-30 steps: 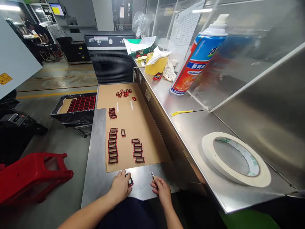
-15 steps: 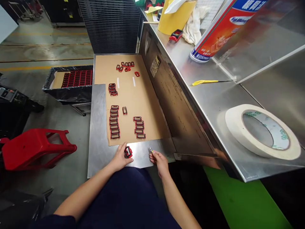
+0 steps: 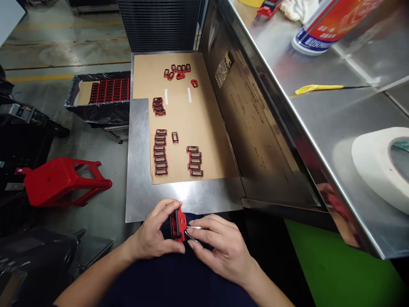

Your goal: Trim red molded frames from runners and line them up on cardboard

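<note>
1. Left grip (image 3: 156, 228) is closed around a red frame (image 3: 178, 224), held over the lap, off the table (image 3: 137, 170).
2. Right grip (image 3: 220, 251) pinches a thin metal tool (image 3: 194, 228), its tip just beside that frame.
3. Set out already: frames (image 3: 160, 152) in rows and small clusters on cardboard (image 3: 207, 128).
4. Left to do, by appearance: further frames (image 3: 109, 91) packed in rows in a bin (image 3: 96, 113) beside the table.

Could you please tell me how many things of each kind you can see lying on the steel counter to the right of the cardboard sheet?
Spray can: 1
Cream tape roll: 1
Yellow tape roll: 1
Yellow-handled tool: 1
White cloth: 1
Red plastic part: 1
Total in view: 6
</note>
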The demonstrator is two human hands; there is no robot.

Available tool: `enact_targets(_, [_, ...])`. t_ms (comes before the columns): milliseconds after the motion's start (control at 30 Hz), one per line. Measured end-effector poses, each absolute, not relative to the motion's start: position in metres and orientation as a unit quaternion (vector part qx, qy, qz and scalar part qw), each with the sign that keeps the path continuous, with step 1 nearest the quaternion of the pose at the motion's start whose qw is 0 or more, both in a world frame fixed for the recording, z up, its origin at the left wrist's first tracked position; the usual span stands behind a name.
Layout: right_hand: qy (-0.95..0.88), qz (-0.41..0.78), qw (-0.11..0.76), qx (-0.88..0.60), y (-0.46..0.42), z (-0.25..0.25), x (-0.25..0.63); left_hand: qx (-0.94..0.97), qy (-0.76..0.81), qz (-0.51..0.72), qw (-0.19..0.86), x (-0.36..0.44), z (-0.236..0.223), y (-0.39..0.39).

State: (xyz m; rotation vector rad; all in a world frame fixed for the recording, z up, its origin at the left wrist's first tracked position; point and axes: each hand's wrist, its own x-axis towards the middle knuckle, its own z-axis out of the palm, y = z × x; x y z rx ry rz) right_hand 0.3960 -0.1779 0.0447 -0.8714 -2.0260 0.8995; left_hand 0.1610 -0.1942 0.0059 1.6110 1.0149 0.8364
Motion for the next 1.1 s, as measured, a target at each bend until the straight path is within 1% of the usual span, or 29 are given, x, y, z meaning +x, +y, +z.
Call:
enact_targets(200, [-0.784,0.359,0.374,-0.342,-0.180,0.044,0.400,0.650,0.407,0.363,0.529,0.165,0.007,-0.196])
enact_targets(533, [-0.749,0.392,0.385,-0.370,-0.179,0.037,0.401,0.671,0.428,0.345,0.496,0.166,0.006,-0.193])
enact_targets(600, [-0.725,0.417,0.381,-0.395,-0.179,0.024,0.405,0.657,0.453,0.329,0.505,0.164,0.004,-0.195])
enact_targets(700, [-0.621,0.491,0.345,-0.504,-0.175,-0.024,0.416,0.621,0.526,0.254,0.523,0.162,-0.009,-0.178])
enact_targets(767, [-0.495,0.526,0.326,-0.611,-0.168,-0.067,0.423,0.609,0.570,0.166,0.526,0.166,-0.020,-0.143])
enact_targets(833, [-0.454,0.508,0.330,-0.653,-0.160,-0.108,0.429,0.606,0.605,0.112,0.504,0.177,-0.026,-0.087])
enact_targets(933, [-0.432,0.485,0.341,-0.680,-0.158,-0.151,0.432,0.600,0.656,0.161,0.429,0.196,-0.017,0.019])
enact_targets(1033, [-0.414,0.468,0.348,-0.699,-0.167,-0.172,0.433,0.581,0.698,0.237,0.344,0.211,0.007,0.117])
enact_targets(1100, [-0.403,0.465,0.356,-0.703,-0.172,-0.180,0.433,0.567,0.719,0.272,0.295,0.221,0.017,0.161])
